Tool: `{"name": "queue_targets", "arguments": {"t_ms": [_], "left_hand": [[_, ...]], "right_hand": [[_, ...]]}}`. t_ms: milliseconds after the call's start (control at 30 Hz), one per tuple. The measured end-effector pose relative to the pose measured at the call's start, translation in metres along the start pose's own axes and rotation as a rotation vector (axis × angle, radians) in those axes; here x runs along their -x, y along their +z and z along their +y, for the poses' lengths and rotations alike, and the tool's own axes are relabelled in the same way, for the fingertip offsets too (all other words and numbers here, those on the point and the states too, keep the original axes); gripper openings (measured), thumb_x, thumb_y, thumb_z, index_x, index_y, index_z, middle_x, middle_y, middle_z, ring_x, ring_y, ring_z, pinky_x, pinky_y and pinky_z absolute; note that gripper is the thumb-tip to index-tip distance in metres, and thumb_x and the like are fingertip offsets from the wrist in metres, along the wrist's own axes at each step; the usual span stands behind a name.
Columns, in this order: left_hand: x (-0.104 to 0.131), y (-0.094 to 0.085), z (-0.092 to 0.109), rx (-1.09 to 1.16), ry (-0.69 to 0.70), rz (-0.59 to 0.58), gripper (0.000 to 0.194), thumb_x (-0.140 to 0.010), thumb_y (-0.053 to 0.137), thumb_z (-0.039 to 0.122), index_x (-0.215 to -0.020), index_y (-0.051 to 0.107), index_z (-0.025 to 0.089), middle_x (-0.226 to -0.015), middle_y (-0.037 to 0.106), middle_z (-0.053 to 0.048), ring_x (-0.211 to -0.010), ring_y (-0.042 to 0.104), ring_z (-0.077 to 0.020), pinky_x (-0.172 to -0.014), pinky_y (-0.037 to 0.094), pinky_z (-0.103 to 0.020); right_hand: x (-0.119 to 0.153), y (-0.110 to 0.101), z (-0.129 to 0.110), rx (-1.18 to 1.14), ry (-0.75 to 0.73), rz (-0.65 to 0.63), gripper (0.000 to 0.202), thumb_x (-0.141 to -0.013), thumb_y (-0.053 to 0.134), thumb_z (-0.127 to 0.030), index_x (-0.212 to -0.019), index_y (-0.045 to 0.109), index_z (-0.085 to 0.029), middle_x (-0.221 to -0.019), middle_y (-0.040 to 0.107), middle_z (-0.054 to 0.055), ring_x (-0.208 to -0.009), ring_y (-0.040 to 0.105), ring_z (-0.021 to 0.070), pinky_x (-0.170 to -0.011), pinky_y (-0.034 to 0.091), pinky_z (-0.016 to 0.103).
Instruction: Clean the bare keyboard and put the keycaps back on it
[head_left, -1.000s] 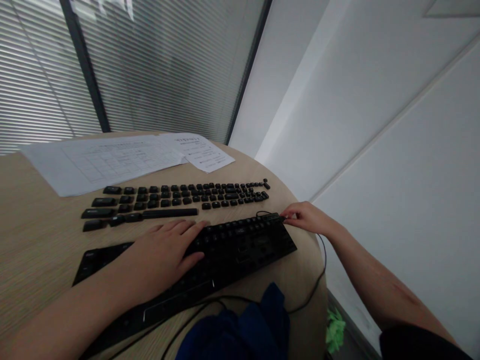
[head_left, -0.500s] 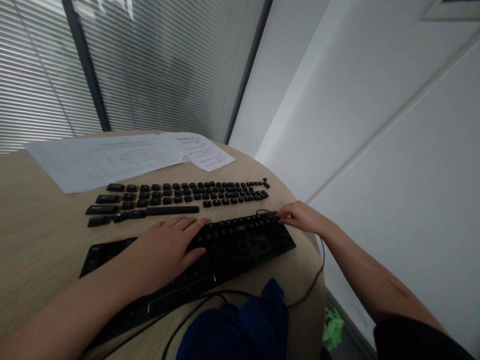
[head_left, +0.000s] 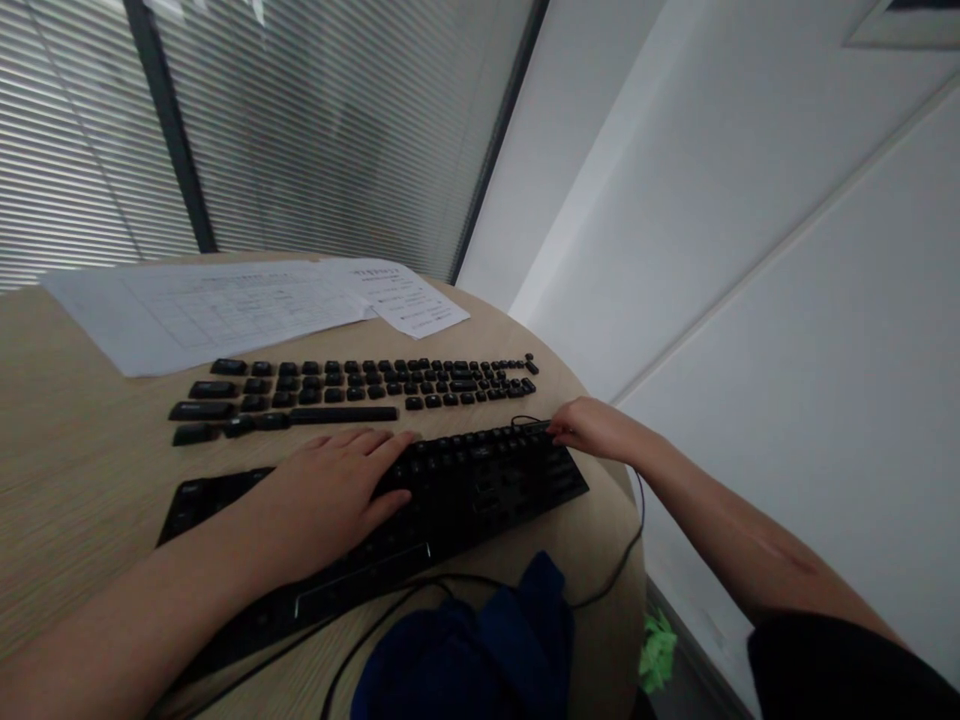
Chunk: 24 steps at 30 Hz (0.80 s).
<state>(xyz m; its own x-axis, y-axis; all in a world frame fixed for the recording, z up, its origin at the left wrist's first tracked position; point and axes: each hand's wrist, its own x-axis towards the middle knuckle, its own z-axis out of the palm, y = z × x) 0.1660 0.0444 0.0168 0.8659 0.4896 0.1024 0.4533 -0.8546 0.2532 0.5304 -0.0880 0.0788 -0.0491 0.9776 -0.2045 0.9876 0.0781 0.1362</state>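
Note:
A black keyboard [head_left: 525,490] lies at a slant on the table, its upper rows fitted with keycaps and much of its lower part bare. My left hand [head_left: 334,490] rests flat across its middle, fingers spread and thumb apart. At the far right end of the keyboard, the fingers of my right hand [head_left: 589,427] are pinched together on a slim dark tool with a thin wire loop [head_left: 525,419], apparently a keycap puller. The fingers hide most of it. Beyond the keyboard, loose black keycaps [head_left: 334,395] stand in rows, with a long spacebar [head_left: 345,414] in the nearest row.
Printed papers [head_left: 247,305] lie at the back of the round wooden table [head_left: 67,460]. A dark blue cloth [head_left: 480,650] sits at the front edge beside a black cable [head_left: 615,575]. A white wall [head_left: 787,250] rises close on the right.
My right hand has shifted slightly left along the top right edge of the keyboard, and the dark tool is now less visible. My left hand stays on the keyboard. The view has tilted slightly.

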Motion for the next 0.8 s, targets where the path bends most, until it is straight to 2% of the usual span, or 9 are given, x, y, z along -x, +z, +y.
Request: {"name": "queue_targets", "arguments": {"t_ms": [533, 800], "left_hand": [[0.0016, -0.0019, 0.0022, 0.008, 0.011, 0.004, 0.066, -0.095, 0.046, 0.049, -0.152, 0.054, 0.015, -0.150, 0.061, -0.017, -0.137, 0.057, -0.0379, -0.114, 0.043, -0.055], [0.0005, -0.0007, 0.0032, -0.001, 0.010, 0.011, 0.065, -0.095, 0.048, 0.049, -0.152, 0.054, 0.016, -0.149, 0.062, -0.017, -0.135, 0.058, -0.0385, -0.112, 0.044, -0.054]], "right_hand": [[-0.0062, -0.0025, -0.0024, 0.121, -0.017, -0.044, 0.012, -0.087, 0.075, -0.022, -0.094, 0.084, -0.023, -0.092, 0.082, 0.008, -0.084, 0.073, 0.0228, -0.073, 0.045, 0.028], [-0.0026, -0.0053, -0.0030, 0.068, -0.019, -0.050, 0.011, -0.088, 0.075, -0.025, -0.093, 0.084, -0.022, -0.093, 0.082, 0.008, -0.083, 0.074, 0.0210, -0.072, 0.046, 0.027]]}}
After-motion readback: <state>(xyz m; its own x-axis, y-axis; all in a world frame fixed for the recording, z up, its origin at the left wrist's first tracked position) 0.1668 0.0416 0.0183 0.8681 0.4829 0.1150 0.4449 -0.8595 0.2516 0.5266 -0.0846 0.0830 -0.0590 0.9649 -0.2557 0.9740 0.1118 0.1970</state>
